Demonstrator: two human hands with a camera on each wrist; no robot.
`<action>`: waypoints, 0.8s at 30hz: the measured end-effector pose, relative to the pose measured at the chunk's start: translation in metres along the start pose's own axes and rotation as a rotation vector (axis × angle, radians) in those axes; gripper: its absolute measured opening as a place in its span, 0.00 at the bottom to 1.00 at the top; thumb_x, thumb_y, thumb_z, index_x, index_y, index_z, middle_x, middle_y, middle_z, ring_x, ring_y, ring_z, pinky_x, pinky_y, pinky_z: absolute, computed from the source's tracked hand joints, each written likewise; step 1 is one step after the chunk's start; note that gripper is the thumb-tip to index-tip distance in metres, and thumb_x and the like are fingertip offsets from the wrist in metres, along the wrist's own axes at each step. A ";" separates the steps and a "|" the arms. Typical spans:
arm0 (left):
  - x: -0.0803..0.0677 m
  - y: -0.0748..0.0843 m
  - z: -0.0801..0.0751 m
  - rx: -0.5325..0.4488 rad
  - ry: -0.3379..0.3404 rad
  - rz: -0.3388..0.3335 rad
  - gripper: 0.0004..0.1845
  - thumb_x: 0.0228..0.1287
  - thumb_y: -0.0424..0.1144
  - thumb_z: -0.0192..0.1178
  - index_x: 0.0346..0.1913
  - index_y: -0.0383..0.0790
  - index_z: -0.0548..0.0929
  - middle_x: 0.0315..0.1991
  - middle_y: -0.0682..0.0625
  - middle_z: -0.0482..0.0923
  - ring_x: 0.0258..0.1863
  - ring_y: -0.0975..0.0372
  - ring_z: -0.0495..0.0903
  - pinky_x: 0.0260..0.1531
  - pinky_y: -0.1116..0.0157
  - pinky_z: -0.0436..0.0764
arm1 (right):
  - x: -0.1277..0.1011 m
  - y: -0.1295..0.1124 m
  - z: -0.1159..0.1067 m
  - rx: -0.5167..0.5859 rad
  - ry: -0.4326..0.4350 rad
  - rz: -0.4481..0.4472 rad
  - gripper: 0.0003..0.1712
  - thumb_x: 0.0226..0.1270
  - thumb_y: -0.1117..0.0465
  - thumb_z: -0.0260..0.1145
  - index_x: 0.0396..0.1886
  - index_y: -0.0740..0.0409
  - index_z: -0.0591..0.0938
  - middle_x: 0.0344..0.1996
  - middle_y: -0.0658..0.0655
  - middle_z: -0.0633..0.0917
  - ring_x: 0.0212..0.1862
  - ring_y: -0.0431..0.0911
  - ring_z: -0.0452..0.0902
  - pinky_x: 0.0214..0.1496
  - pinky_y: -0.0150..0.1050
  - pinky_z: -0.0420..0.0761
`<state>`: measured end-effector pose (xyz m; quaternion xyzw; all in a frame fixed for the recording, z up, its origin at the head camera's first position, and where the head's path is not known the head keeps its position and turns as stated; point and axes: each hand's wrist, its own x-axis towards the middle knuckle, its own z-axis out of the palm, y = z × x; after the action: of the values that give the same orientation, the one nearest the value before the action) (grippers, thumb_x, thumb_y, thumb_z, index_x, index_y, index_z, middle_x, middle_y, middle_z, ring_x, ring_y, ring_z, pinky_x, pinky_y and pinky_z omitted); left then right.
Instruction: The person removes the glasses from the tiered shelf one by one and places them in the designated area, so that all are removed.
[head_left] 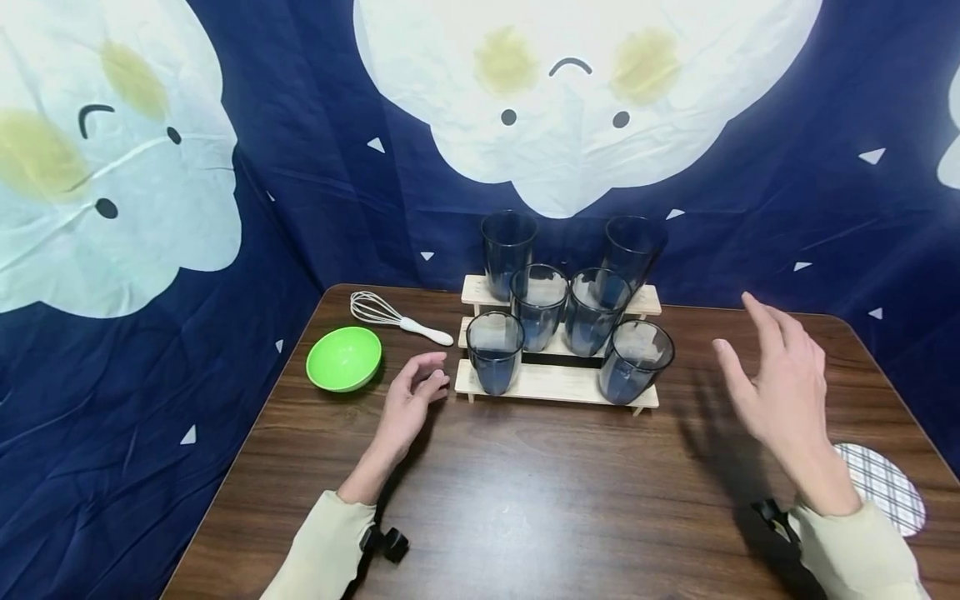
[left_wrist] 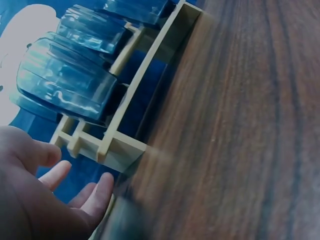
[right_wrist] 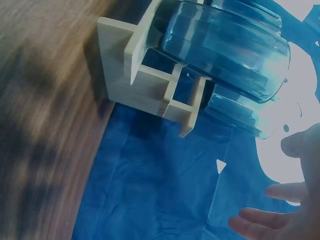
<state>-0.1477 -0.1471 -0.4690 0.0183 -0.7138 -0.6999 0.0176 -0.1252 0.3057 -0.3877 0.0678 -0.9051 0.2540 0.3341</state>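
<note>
A three-tier wooden rack (head_left: 558,383) holds several dark tinted glasses. On the bottom tier stand a left glass (head_left: 495,354) and a right glass (head_left: 633,362); two more are on the middle tier and two taller ones on top. My left hand (head_left: 411,400) is just left of the rack's lower end, fingers loosely bent and holding nothing. In the left wrist view its fingers (left_wrist: 102,192) lie close beside the rack's end; whether they touch is unclear. My right hand (head_left: 787,383), fingers spread and holding nothing, hovers right of the rack, apart from it.
A green bowl (head_left: 343,359) sits at the table's left, with a white whisk (head_left: 401,321) behind it. A round checked mat (head_left: 881,487) lies at the right, partly under my right forearm. Dark blue cloth with white cloud shapes (head_left: 585,158) hangs behind the wooden table (head_left: 510,500).
</note>
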 end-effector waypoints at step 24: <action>0.005 -0.028 0.019 -0.031 -0.054 0.044 0.10 0.81 0.22 0.59 0.58 0.20 0.82 0.50 0.31 0.85 0.41 0.63 0.88 0.45 0.67 0.96 | 0.041 -0.004 0.018 0.217 0.104 -0.062 0.28 0.72 0.71 0.74 0.71 0.64 0.85 0.59 0.71 0.87 0.63 0.64 0.79 0.67 0.19 0.66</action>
<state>-0.1536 -0.1289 -0.4972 -0.0164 -0.7032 -0.7106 0.0140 -0.1653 0.2949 -0.3715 0.1183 -0.8511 0.3434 0.3790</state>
